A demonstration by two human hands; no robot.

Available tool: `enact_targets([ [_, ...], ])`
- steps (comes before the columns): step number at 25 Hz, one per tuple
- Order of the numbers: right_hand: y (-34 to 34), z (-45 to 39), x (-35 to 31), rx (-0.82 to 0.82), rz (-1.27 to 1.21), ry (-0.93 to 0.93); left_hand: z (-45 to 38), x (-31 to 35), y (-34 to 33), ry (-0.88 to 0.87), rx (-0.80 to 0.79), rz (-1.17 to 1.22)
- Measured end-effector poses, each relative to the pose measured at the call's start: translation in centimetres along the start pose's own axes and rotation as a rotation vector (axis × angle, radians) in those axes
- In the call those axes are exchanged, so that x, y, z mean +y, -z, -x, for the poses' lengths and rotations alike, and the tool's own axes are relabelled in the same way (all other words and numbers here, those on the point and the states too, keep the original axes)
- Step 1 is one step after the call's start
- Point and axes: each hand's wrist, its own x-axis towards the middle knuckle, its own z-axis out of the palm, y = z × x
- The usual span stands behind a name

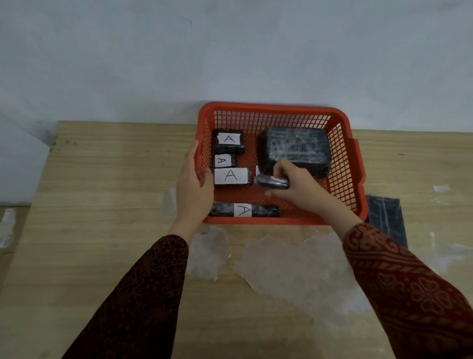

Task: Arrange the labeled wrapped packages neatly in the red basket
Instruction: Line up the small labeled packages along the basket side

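long package (244,210), label A, near wall of red basket (344,159) | left hand (194,184) clamped on left rim | right hand (291,183) pinching small package (272,181) mid-basket; step: placing; next: seat flat, label up | large package (297,150) far right.

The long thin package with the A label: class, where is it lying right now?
In the head view, the long thin package lies inside the red basket, along its near wall, just below the wide labeled package and beside the left hand.
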Motion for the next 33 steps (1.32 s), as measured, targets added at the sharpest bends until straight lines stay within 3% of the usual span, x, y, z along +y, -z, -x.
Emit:
enact_targets([
  [3, -1.3, -1.3, -1.5, -0.081, -0.059, 0.052, 0.1, 0.0, 0.1, -0.02, -0.008, 0.009],
  [9, -3.7, -2.2, -2.0, -0.07, -0.061, 0.056, -0.1, -0.3, 0.1, -0.02, 0.0, -0.011],
  [15, -4.0, -2.8, -2.2, -0.11, 0.367, 0.119, -0.1, -0.3, 0.1, -0.008, -0.01, -0.005],
  [17, -3.6, -2.8, -2.7, -0.046, 0.34, 0.156, -0.1, -0.3, 0.1, -0.012, -0.013, -0.002],
  [22, -2.9, -2.6, -3.4, 0.145, -0.194, -0.082, -0.1, -0.3, 0.1, 0.001, -0.019, 0.002],
  [25, -4.0, -2.3, -3.0, 0.068, -0.14, -0.17, 0.0, -0.2, 0.1, -0.008, -0.021, 0.002],
  [30, -6.0, -2.6, -3.4, 0.048, 0.185, -0.157, -0.2, -0.7, 0.0, -0.02, -0.017, -0.016],
  [33, -6.2, -2.9, -3.9, 0.057, 0.133, -0.169, -0.2, -0.5, -0.1, -0.041, 0.013, -0.076],
])
